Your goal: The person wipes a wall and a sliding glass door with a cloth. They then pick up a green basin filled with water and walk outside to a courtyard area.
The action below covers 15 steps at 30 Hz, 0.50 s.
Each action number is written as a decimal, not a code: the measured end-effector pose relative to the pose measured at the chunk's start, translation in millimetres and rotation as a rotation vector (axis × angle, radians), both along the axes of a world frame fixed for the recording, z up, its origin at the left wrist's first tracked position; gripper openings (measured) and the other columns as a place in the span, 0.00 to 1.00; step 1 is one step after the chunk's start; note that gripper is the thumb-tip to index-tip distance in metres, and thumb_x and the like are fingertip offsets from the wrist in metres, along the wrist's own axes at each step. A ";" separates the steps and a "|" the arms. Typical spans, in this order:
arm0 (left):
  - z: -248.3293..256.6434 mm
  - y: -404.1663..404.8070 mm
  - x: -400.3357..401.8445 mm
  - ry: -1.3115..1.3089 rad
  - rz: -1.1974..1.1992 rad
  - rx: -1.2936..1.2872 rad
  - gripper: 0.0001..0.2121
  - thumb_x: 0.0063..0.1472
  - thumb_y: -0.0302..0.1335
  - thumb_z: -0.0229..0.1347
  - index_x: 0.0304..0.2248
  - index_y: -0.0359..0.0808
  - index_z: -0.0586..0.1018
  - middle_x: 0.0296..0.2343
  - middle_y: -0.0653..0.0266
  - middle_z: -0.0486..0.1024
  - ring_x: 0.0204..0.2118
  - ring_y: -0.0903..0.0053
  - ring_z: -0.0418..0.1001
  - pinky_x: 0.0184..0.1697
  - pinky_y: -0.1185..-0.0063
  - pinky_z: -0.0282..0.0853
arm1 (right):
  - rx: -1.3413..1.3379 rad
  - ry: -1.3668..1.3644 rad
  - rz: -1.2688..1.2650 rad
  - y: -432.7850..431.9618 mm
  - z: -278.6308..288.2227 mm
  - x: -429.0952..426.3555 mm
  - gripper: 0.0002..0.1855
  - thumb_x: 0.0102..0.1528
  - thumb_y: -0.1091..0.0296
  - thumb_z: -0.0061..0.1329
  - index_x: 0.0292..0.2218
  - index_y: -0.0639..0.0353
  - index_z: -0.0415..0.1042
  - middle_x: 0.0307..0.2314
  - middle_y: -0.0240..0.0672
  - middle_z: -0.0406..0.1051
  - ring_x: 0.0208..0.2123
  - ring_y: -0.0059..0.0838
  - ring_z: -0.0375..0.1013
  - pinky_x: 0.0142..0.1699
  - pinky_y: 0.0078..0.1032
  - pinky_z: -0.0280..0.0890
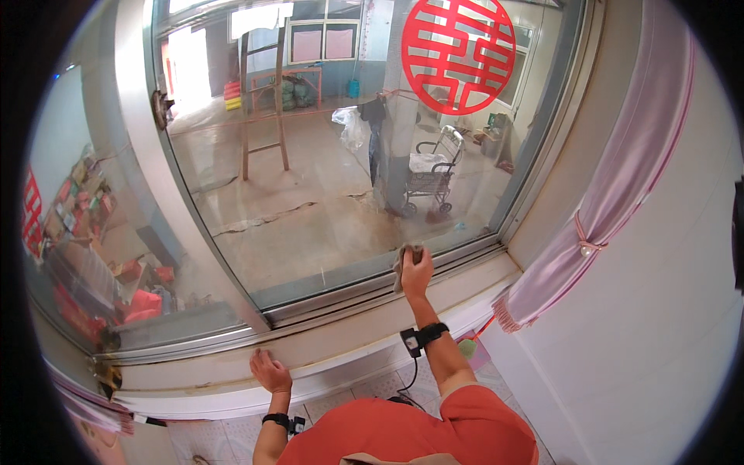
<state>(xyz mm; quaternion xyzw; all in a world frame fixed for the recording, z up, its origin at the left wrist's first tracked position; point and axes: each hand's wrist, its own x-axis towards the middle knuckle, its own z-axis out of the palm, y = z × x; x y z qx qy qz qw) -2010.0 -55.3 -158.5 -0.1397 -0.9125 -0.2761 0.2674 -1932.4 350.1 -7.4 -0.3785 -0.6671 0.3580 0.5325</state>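
In my right hand [417, 275] is a bunched grey-brown cloth [399, 268], pressed at the lower edge of the sliding window's glass pane [279, 244]. Below it runs the metal window track [349, 295]. My left hand [271, 372] rests on the white window sill [337, 343], fingers bent at its inner part and holding nothing visible. A black strap with a small device sits on each wrist; a cable hangs from the right one. High on the pane is a round red paper-cut decoration [459, 55], well above my right hand.
A pink curtain [616, 192] with a tieback hangs at the right, beside a white wall [651, 325]. The window latch [161, 109] is on the upright frame. Through the glass stand a wooden ladder [264, 104] and a wheeled walker [433, 168]. Tiled floor [232, 442] lies below the sill.
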 end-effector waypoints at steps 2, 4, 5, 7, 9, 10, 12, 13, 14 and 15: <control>4.3 5.3 1.6 -0.001 0.013 -0.024 0.14 0.44 0.18 0.49 0.35 0.33 0.73 0.43 0.51 0.68 0.48 0.54 0.62 0.54 0.63 0.56 | 0.159 0.078 0.047 -2.1 63.5 8.2 0.16 0.51 0.67 0.51 0.40 0.67 0.68 0.42 0.50 0.67 0.42 0.44 0.68 0.47 0.35 0.62; 5.4 8.5 4.9 0.001 0.013 -0.040 0.14 0.44 0.18 0.49 0.35 0.33 0.73 0.43 0.51 0.68 0.48 0.54 0.62 0.54 0.63 0.56 | 0.464 0.214 0.028 2.4 130.5 13.4 0.18 0.51 0.68 0.50 0.42 0.66 0.67 0.47 0.49 0.64 0.45 0.42 0.67 0.49 0.32 0.62; 3.1 7.6 3.3 0.008 0.018 -0.041 0.14 0.44 0.18 0.49 0.35 0.33 0.73 0.43 0.51 0.68 0.48 0.54 0.62 0.54 0.63 0.56 | 0.698 0.255 -0.026 5.3 161.1 11.7 0.18 0.50 0.69 0.50 0.43 0.66 0.67 0.49 0.48 0.63 0.46 0.41 0.67 0.49 0.32 0.62; 2.3 7.3 3.1 0.014 0.034 -0.045 0.14 0.44 0.18 0.49 0.35 0.33 0.73 0.43 0.51 0.68 0.48 0.54 0.62 0.54 0.63 0.56 | 0.750 0.277 0.137 11.3 204.1 9.8 0.21 0.49 0.71 0.49 0.46 0.64 0.66 0.54 0.47 0.59 0.48 0.42 0.67 0.47 0.30 0.65; 5.1 11.2 3.4 0.013 0.052 -0.044 0.14 0.44 0.18 0.49 0.35 0.33 0.74 0.43 0.51 0.68 0.48 0.54 0.62 0.54 0.63 0.56 | 0.844 0.215 0.199 9.4 238.8 7.1 0.22 0.47 0.71 0.49 0.45 0.64 0.66 0.56 0.47 0.56 0.47 0.44 0.68 0.44 0.30 0.68; 4.8 12.0 2.6 -0.005 0.055 -0.043 0.14 0.44 0.18 0.49 0.35 0.33 0.74 0.43 0.50 0.68 0.48 0.54 0.62 0.54 0.64 0.56 | 0.893 0.184 0.230 8.7 250.2 4.0 0.22 0.46 0.71 0.49 0.45 0.64 0.66 0.57 0.47 0.55 0.47 0.44 0.69 0.42 0.31 0.69; 1.4 11.2 1.0 -0.041 0.060 -0.038 0.14 0.45 0.18 0.49 0.35 0.33 0.74 0.43 0.50 0.67 0.48 0.54 0.62 0.54 0.64 0.56 | 0.851 0.134 0.307 10.7 262.3 -3.8 0.22 0.45 0.71 0.49 0.44 0.63 0.66 0.58 0.46 0.53 0.45 0.45 0.70 0.40 0.32 0.70; 0.3 11.3 0.4 -0.039 0.061 -0.040 0.14 0.45 0.18 0.49 0.35 0.33 0.74 0.43 0.50 0.67 0.48 0.54 0.62 0.54 0.64 0.56 | 0.831 0.108 0.345 12.1 267.4 -7.7 0.21 0.45 0.71 0.49 0.43 0.62 0.66 0.58 0.45 0.53 0.44 0.45 0.71 0.39 0.33 0.71; -0.7 10.9 -0.1 -0.036 0.064 -0.042 0.14 0.45 0.18 0.49 0.35 0.33 0.74 0.43 0.50 0.67 0.48 0.54 0.62 0.54 0.64 0.57 | 0.851 0.128 0.321 14.0 272.3 -11.3 0.19 0.45 0.69 0.48 0.41 0.62 0.66 0.59 0.43 0.53 0.42 0.43 0.72 0.37 0.34 0.70; -1.4 12.0 0.0 -0.033 0.066 -0.042 0.14 0.45 0.18 0.49 0.35 0.33 0.74 0.43 0.50 0.67 0.48 0.54 0.62 0.54 0.64 0.57 | 0.862 0.137 0.313 18.2 275.8 -13.9 0.19 0.45 0.69 0.48 0.41 0.61 0.66 0.59 0.43 0.53 0.41 0.44 0.72 0.37 0.34 0.70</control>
